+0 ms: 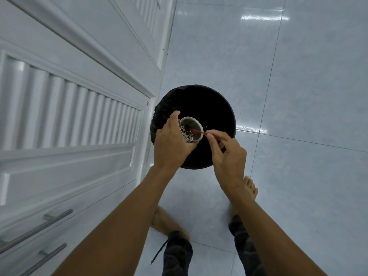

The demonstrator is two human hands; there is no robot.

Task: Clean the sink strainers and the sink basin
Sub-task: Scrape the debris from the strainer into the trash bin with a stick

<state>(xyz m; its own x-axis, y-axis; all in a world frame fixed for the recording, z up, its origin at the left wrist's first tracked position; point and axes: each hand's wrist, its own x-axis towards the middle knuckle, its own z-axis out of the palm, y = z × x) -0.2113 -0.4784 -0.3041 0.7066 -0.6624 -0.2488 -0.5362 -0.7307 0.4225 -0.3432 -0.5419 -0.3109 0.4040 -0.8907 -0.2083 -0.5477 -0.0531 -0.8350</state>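
left hand grips strainer | right hand pinches red stick

A single wide-angle camera worn on the head looks steeply down along the person's own forearms, close to the left hand and the right hand at mid-frame. Beyond the fingers is a black bin, to their left white cabinet doors, and nearer the camera than the fingers bare feet on the tiled floor.
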